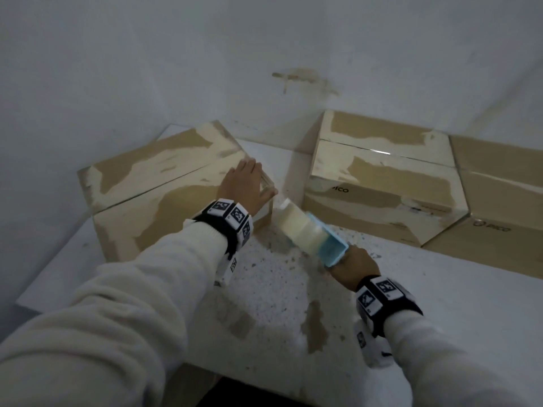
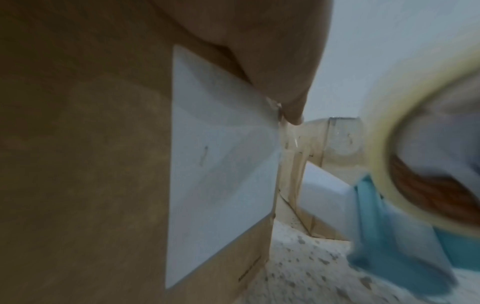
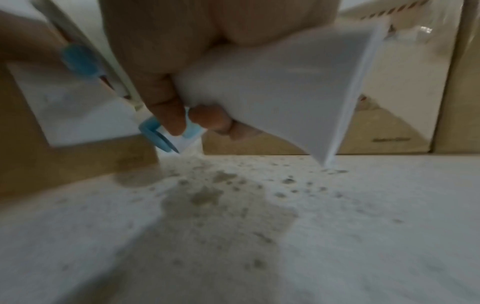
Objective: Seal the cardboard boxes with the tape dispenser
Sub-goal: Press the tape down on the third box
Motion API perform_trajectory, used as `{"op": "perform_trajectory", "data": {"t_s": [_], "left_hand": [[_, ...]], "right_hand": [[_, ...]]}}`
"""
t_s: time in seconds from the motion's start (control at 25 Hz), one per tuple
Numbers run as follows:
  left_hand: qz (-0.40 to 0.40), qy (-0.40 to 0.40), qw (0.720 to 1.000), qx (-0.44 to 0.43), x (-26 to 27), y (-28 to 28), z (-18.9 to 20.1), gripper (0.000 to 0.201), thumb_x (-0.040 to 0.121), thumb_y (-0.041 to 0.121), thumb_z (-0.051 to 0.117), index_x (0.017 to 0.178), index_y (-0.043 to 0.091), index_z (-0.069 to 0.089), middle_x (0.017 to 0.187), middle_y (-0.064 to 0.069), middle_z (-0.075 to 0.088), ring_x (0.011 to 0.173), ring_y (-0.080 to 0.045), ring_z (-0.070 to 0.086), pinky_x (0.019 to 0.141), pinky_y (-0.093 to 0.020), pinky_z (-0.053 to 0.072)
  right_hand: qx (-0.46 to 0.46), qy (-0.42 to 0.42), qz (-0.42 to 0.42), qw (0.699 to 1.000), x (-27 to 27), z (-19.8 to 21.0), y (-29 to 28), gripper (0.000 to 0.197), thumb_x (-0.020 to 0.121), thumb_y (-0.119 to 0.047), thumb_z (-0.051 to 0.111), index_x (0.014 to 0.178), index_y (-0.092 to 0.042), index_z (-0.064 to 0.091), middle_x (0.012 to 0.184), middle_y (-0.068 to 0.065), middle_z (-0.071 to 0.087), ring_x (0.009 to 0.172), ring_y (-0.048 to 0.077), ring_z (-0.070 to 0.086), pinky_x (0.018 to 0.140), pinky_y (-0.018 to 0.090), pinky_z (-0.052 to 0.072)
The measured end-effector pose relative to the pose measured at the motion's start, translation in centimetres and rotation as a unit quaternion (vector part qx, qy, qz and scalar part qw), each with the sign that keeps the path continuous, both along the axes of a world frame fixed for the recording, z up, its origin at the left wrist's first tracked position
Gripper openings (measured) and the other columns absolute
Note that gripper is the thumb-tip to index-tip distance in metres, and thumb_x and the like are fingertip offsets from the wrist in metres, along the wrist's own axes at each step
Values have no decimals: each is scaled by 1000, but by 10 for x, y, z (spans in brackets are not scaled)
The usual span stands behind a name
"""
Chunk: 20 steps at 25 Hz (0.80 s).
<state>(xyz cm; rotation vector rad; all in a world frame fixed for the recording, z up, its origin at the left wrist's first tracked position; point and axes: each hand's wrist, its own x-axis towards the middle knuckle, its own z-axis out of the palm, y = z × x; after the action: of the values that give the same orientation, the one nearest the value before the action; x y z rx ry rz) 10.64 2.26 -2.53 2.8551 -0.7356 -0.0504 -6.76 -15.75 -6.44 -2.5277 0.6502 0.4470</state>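
A closed cardboard box lies at the left of the white table. My left hand rests flat on its near right corner, fingers straight. A white label is stuck on the box's side. My right hand grips the white handle of the blue tape dispenser, which points up-left at that corner. Its tape roll fills the right of the left wrist view. A clear strip of tape runs from the dispenser to the box's corner. In the right wrist view my fingers curl round the handle.
Two more closed boxes stand at the back right: one marked with dark letters, another beside it. The speckled tabletop lies between me and them. A white wall rises behind.
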Motion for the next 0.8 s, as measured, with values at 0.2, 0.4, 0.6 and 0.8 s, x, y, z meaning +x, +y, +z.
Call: {"op": "perform_trajectory", "data": {"t_s": [0.2,0.4,0.6,0.8], "left_hand": [[-42,-12,999,-8,-4,1,-2,81,85,55,55,145,7,29,155,-8,26,144,-23,21,115,-36,20],[-134,-19,990,-31,-14,4,-9,79,83,49,61,143,5,34,153,-9,31,144,-22,25,116,-32,19],[-186,-2,982,-33,-29,1,-7,76,85,46,60,143,5,34,152,-10,32,144,-22,24,116,-32,19],[-195,-14,980,-33,-39,-7,-7,76,84,47,61,143,5,35,152,-10,32,144,-22,24,116,-30,16]], "right_hand": [[-92,64,201,973,-20,-23,-18,39,83,-35,57,119,-21,47,118,5,56,108,28,56,86,34,43],[-126,63,264,954,-18,-40,-15,47,85,-25,54,129,-19,40,124,8,49,115,30,48,99,40,32],[-170,67,236,954,-20,-41,-19,48,86,-24,52,133,-27,41,143,5,35,136,27,28,113,50,13],[-164,113,231,952,-19,-26,-24,58,89,-17,50,141,-36,32,155,4,14,141,30,20,113,47,21]]}}
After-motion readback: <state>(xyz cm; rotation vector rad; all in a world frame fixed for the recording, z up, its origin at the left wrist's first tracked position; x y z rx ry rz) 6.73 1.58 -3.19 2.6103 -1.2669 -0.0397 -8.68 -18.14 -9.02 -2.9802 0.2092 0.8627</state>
